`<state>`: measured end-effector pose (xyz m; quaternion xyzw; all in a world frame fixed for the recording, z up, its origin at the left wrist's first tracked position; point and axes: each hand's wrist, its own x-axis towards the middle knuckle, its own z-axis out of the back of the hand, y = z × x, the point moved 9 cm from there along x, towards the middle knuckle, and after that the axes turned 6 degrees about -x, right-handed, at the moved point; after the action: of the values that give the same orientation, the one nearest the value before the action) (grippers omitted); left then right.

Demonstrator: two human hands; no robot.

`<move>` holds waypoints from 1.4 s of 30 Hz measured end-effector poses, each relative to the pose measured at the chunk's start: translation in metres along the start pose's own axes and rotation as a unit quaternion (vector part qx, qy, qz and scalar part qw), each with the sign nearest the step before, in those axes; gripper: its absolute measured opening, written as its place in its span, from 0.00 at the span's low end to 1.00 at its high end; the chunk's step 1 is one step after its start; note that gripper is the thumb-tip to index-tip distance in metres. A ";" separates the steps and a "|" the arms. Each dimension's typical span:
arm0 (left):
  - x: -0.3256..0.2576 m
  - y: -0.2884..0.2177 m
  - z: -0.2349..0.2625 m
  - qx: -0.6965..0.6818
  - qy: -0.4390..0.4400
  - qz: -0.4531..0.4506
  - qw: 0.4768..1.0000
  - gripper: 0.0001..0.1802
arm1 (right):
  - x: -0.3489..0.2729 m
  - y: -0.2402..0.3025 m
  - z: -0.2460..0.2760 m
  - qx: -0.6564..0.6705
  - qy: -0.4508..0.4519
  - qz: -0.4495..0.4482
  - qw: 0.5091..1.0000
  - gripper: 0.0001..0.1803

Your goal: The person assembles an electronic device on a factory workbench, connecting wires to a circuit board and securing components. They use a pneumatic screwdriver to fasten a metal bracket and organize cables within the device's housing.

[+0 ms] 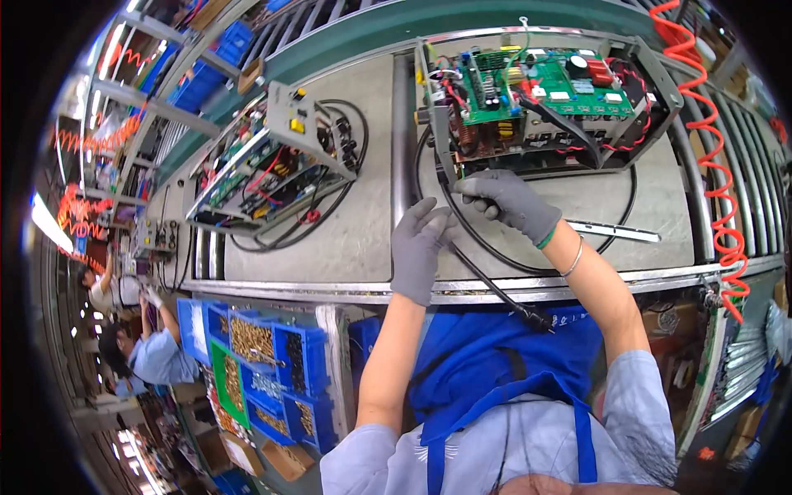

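Note:
Both my hands wear grey gloves and are close together at the front left corner of an opened machine with a green circuit board. My left hand has its fingers closed round a black power cable, whose plug end hangs over the table's front edge. My right hand is curled with its fingertips pinched beside the machine's lower corner; what is between them, if anything, is too small to tell. A thin metal strip lies by my right wrist.
A second opened machine with a coiled cable stands to the left. Blue bins and a green bin of small fasteners sit below the table edge. A red coiled hose hangs at right. Other people work far left.

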<state>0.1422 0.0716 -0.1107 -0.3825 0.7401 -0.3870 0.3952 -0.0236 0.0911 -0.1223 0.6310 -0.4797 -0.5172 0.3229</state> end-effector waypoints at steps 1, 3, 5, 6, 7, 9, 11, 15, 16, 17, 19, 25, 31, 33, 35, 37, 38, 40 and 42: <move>0.006 0.004 -0.004 -0.014 0.010 0.002 1.000 0.27 | 0.000 0.002 -0.001 -0.002 -0.004 0.002 1.000 0.11; 0.012 0.010 -0.010 -0.024 0.020 -0.012 0.999 0.27 | 0.001 0.003 0.000 -0.016 -0.044 0.058 0.997 0.10; 0.009 0.007 -0.011 0.015 -0.008 -0.035 0.999 0.28 | 0.003 0.004 -0.004 -0.032 -0.095 0.102 0.990 0.12; 0.005 0.003 -0.013 0.032 -0.024 -0.048 0.998 0.28 | 0.003 0.001 -0.004 -0.046 -0.115 0.105 0.987 0.13; 0.001 -0.002 -0.013 0.098 -0.052 -0.079 0.991 0.25 | 0.003 -0.002 -0.004 -0.061 -0.135 0.107 0.983 0.14; -0.003 -0.006 -0.007 0.169 -0.061 -0.161 0.970 0.25 | 0.002 -0.001 -0.006 -0.074 -0.159 0.121 0.977 0.15; -0.010 -0.013 -0.011 0.249 -0.075 -0.208 0.943 0.23 | 0.001 0.002 -0.008 -0.068 -0.175 0.146 0.971 0.16; -0.018 -0.027 -0.024 0.329 -0.107 -0.227 0.910 0.19 | 0.001 0.002 -0.011 -0.052 -0.179 0.136 0.973 0.15; -0.017 -0.029 -0.025 0.326 -0.113 -0.230 0.910 0.18 | 0.002 0.002 -0.011 -0.055 -0.176 0.131 0.974 0.15; -0.016 -0.028 -0.025 0.323 -0.107 -0.249 0.907 0.18 | 0.002 0.000 -0.011 -0.058 -0.174 0.124 0.975 0.15; -0.012 -0.027 -0.023 0.316 -0.096 -0.285 0.900 0.19 | 0.001 0.001 -0.012 -0.054 -0.180 0.133 0.973 0.15; -0.009 -0.025 -0.021 0.313 -0.118 -0.232 0.913 0.19 | 0.006 -0.007 -0.013 -0.013 -0.185 0.125 0.975 0.15; -0.005 -0.023 -0.022 0.333 -0.118 -0.200 0.914 0.21 | 0.004 -0.007 -0.014 0.002 -0.179 0.133 0.975 0.14; -0.004 -0.024 -0.023 0.333 -0.114 -0.207 0.913 0.20 | 0.003 -0.006 -0.013 0.001 -0.180 0.135 0.974 0.13; -0.003 -0.026 -0.025 0.352 -0.102 -0.223 0.903 0.20 | 0.003 -0.007 -0.012 -0.003 -0.176 0.137 0.975 0.13; -0.002 -0.025 -0.025 0.389 -0.082 -0.249 0.883 0.19 | 0.004 -0.010 -0.011 0.009 -0.164 0.130 0.978 0.13; -0.001 -0.025 -0.027 0.398 -0.065 -0.279 0.872 0.19 | 0.005 -0.011 -0.012 0.015 -0.158 0.127 0.979 0.13; 0.001 -0.026 -0.032 0.414 -0.030 -0.338 0.844 0.20 | 0.002 -0.009 -0.010 0.014 -0.160 0.122 0.979 0.13; 0.005 -0.023 -0.037 0.403 -0.017 -0.313 0.860 0.18 | -0.001 -0.007 -0.009 0.019 -0.140 0.104 0.984 0.13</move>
<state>0.1139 0.0677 -0.0778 -0.4077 0.3542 -0.7482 0.3854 -0.0132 0.0936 -0.1257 0.5049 -0.5933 -0.5546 0.2923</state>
